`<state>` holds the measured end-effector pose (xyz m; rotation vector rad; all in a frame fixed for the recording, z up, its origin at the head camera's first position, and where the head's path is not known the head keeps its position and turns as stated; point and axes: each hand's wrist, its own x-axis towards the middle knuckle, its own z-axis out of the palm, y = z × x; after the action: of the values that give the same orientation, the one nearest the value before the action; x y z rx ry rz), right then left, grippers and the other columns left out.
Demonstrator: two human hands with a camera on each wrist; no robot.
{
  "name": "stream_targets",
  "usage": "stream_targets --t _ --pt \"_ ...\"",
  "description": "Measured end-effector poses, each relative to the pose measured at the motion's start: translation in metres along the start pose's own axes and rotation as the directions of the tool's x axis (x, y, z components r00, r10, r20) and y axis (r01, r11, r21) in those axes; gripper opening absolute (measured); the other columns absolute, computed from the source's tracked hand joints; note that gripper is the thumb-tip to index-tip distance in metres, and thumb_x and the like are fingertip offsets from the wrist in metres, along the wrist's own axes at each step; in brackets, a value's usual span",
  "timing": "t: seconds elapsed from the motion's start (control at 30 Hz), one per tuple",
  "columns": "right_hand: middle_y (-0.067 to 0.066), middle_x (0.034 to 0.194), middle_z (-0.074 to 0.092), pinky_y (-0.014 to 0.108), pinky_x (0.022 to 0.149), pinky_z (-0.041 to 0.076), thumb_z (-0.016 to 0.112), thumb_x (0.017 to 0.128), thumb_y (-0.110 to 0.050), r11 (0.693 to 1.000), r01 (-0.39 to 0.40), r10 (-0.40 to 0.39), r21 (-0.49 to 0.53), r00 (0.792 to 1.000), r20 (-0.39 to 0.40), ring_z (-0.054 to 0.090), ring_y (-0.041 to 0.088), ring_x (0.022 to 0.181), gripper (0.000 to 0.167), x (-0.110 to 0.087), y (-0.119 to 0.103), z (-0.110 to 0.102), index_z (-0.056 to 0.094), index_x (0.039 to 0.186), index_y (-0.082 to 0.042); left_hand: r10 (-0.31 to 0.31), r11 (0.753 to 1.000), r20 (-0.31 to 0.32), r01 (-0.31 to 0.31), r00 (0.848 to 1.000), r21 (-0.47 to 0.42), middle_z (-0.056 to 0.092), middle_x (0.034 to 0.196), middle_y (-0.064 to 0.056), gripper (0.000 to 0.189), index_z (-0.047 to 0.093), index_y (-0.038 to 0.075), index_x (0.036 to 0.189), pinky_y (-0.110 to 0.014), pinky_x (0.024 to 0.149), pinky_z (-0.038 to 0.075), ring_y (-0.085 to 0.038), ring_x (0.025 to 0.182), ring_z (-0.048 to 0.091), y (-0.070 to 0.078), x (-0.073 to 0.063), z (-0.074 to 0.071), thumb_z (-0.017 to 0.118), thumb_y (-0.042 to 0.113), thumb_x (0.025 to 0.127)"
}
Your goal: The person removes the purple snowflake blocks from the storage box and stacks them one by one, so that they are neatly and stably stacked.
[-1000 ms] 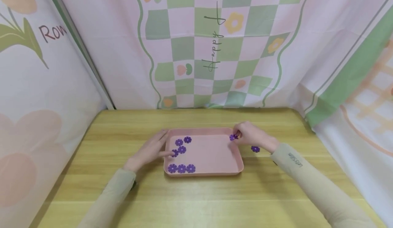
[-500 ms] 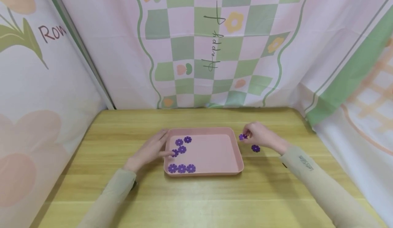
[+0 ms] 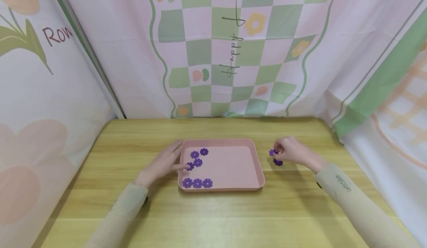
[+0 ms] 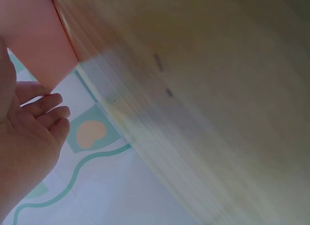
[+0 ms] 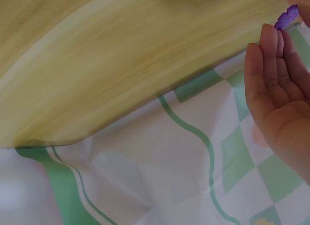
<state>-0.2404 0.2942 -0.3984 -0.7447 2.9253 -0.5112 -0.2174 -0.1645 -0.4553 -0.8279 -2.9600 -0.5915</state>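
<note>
A pink tray (image 3: 233,168) lies on the wooden table, with several purple flower pieces (image 3: 197,183) along its left side. My left hand (image 3: 165,162) rests flat against the tray's left rim, fingers straight, one fingertip beside a flower (image 3: 190,166). To the right of the tray, my right hand (image 3: 290,151) pinches one purple flower (image 3: 273,152) at its fingertips. Just below it another purple flower (image 3: 278,162) lies on the table. The right wrist view shows the held flower (image 5: 286,17) at the fingertips. The left wrist view shows the left hand (image 4: 29,133) with fingers relaxed beside the tray (image 4: 34,36).
Patterned cloth panels (image 3: 233,48) wall in the table (image 3: 213,211) at the back and on both sides. The table's front half is bare wood.
My right hand has moved right with the purple flower, from above the tray's far right corner to the table beside the loose flower. The left hand has stayed still.
</note>
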Motion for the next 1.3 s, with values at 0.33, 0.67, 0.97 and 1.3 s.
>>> stream_targets --t 0.33,0.67,0.97,1.3 --pt "0.001 0.074 0.07 0.025 0.063 0.056 0.08 0.078 -0.017 0.999 -0.039 0.039 -0.016 0.999 0.01 0.06 0.008 0.067 0.017 -0.009 0.009 0.008 0.07 0.083 -0.004 -0.013 1.0 0.013 0.013 1.0 -0.003 0.027 0.161 -0.025 0.099 0.026 -0.003 0.153 -0.056 0.124 0.025 -0.04 0.15 0.027 -0.001 0.0 0.0 0.071 0.052 0.085" --pt "0.002 0.076 0.07 0.026 0.062 0.054 0.08 0.079 -0.016 0.997 -0.059 0.06 -0.04 0.998 0.027 0.061 0.009 0.069 0.017 -0.015 0.016 0.016 0.07 0.084 -0.004 -0.017 1.0 0.017 0.018 1.0 -0.007 0.027 0.161 -0.025 0.099 0.026 -0.002 0.154 -0.057 0.124 0.026 -0.04 0.15 0.027 -0.003 0.002 0.002 0.071 0.052 0.085" --pt "-0.002 0.074 0.068 0.022 0.06 0.051 0.081 0.079 -0.018 0.998 -0.053 0.054 -0.044 0.998 0.032 0.057 0.006 0.066 0.016 -0.017 0.024 0.022 0.071 0.084 -0.006 -0.026 1.0 0.022 0.027 0.999 -0.012 0.026 0.161 -0.024 0.098 0.025 -0.001 0.154 -0.056 0.125 0.025 -0.039 0.151 0.026 -0.003 0.002 0.002 0.07 0.052 0.085" --pt "-0.001 0.077 0.07 0.026 0.062 0.054 0.08 0.08 -0.021 0.997 -0.049 0.05 -0.054 0.998 0.024 0.059 0.007 0.068 0.017 -0.017 0.026 0.024 0.072 0.085 -0.007 -0.034 0.999 0.029 0.035 0.999 -0.011 0.026 0.161 -0.024 0.099 0.024 0.0 0.155 -0.056 0.125 0.025 -0.039 0.151 0.026 -0.003 0.001 0.001 0.07 0.053 0.085"
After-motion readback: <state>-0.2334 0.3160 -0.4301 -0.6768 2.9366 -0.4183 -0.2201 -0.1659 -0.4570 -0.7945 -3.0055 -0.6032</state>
